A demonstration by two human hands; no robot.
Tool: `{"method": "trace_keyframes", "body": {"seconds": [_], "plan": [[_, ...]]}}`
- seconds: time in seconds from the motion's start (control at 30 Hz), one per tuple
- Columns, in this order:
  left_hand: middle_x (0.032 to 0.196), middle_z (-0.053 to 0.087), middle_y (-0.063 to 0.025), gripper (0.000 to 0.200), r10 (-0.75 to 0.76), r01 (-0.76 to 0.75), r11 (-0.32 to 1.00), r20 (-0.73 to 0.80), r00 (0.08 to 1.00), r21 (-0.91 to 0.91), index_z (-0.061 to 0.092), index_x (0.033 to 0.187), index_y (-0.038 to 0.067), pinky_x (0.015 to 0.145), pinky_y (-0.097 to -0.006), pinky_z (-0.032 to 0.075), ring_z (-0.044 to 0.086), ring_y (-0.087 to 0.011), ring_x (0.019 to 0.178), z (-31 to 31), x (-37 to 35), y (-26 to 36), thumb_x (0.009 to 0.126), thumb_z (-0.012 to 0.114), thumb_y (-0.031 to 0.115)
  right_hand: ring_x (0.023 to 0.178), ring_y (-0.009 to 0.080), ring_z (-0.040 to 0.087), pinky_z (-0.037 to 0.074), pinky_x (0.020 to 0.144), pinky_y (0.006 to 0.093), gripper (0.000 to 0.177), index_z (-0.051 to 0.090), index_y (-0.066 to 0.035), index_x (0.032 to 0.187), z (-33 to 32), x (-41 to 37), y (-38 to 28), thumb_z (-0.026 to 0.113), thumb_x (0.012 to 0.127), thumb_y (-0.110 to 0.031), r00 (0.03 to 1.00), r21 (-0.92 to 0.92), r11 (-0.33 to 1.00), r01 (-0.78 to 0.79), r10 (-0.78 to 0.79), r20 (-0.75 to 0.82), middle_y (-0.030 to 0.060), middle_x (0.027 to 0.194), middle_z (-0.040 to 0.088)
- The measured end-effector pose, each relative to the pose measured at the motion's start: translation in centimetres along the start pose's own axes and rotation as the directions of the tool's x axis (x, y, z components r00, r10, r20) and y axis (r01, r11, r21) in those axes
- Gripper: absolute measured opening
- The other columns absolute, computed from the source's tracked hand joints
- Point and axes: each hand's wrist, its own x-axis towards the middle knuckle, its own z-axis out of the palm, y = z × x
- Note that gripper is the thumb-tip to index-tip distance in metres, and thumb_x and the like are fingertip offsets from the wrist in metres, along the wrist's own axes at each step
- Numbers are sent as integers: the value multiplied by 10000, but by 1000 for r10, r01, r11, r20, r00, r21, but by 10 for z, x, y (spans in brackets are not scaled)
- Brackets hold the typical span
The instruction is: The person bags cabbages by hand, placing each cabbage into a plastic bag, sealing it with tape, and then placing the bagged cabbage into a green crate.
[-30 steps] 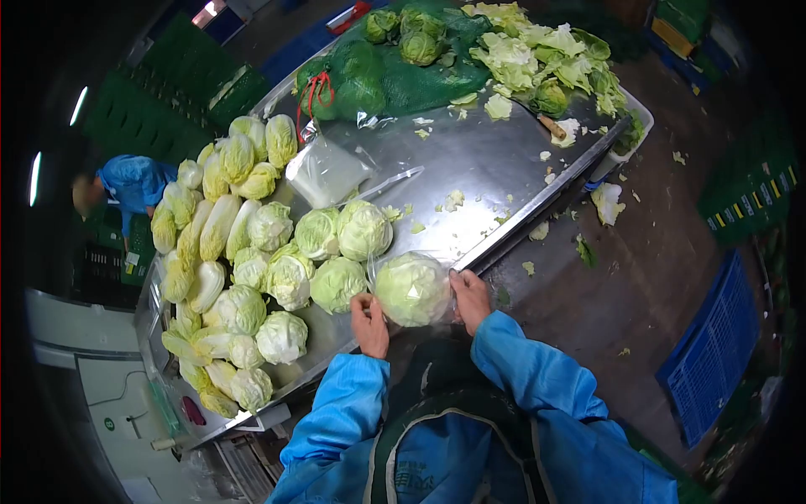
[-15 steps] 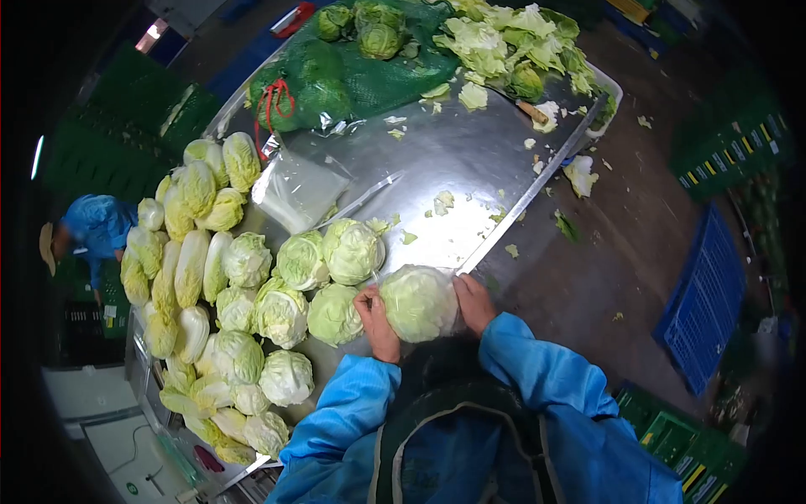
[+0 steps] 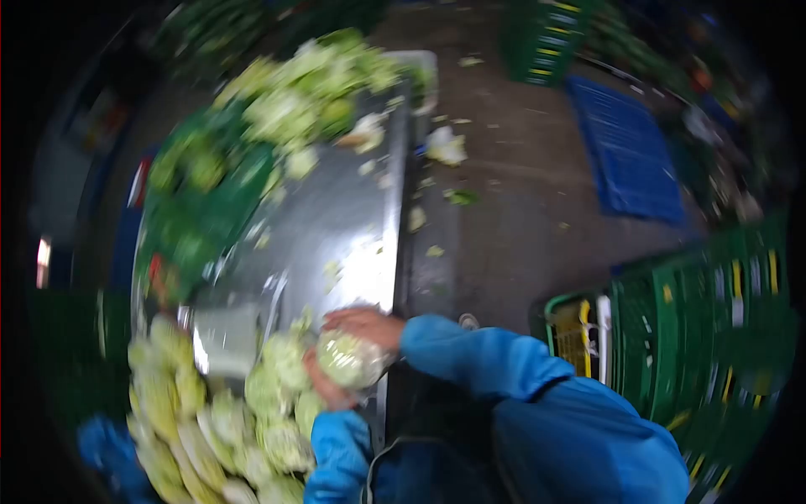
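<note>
A round cabbage with clear, shiny plastic around it is between my two hands at the table's near edge. My left hand grips it from the left, with the fingers partly blurred. Across its far side lies my right hand, fingers curved over the plastic. Several bare round cabbages sit to the left, close to my left hand. Beyond them is a stack of clear plastic bags.
Long napa cabbages lie at the left of the metal table. A green mesh sack and a heap of loose leaves cover its far end. Green crates and a blue pallet stand on the right.
The view has turned to the right, bringing the crates into sight. My right hand has moved from the cabbage's right side over its far side; my left hand remains on its left.
</note>
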Motion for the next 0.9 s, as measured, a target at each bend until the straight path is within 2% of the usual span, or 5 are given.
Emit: {"method": "trace_keyframes", "body": {"seconds": [0.37, 0.7, 0.77, 0.8, 0.9], "plan": [[1207, 506, -111, 522, -670, 608, 742, 330, 664, 282, 433, 1257, 87, 883, -429, 440, 519, -296, 1058, 95, -59, 45, 894, 354, 454, 1085, 301, 414, 312, 947, 392, 462, 408, -145, 1315, -28, -126, -138, 457, 885, -307, 990, -503, 856, -120, 67, -122, 142, 1398, 269], [1167, 540, -99, 485, -971, 815, 100, 233, -44, 571, 450, 1228, 84, 873, -421, 453, 540, -288, 1030, 202, -181, -110, 896, 379, 431, 1241, 199, 348, 263, 1040, 325, 448, 433, -46, 1257, -44, -378, -122, 282, 967, -353, 531, 280, 953, -114, 296, -794, 71, 1312, 422], [1159, 547, -96, 478, -969, 814, 113, 245, -37, 570, 454, 1223, 83, 871, -419, 455, 544, -287, 1024, 240, -209, -145, 897, 384, 426, 1173, 161, 425, 332, 996, 312, 484, 450, -45, 1243, -54, -417, -123, 284, 962, -402, 515, 556, 825, 104, 434, -739, 63, 1288, 451], [1100, 582, -92, 426, -863, 562, 504, 363, 351, 656, 494, 1154, 56, 867, -394, 467, 565, -272, 995, 247, -225, -166, 889, 446, 386, 1091, 174, 493, 376, 950, 328, 498, 485, -64, 1209, -68, -438, -136, 304, 944, -446, 423, 654, 687, 316, 515, -745, 63, 1217, 512], [1096, 574, -108, 363, -701, 79, 698, 656, 281, 712, 507, 1134, 25, 890, -360, 451, 558, -220, 1015, 361, -319, -178, 917, 434, 307, 1000, 182, 569, 435, 888, 353, 560, 528, -88, 1165, -126, -509, -137, 353, 895, -547, 315, 580, 445, 682, 537, -782, 64, 1131, 584]]}}
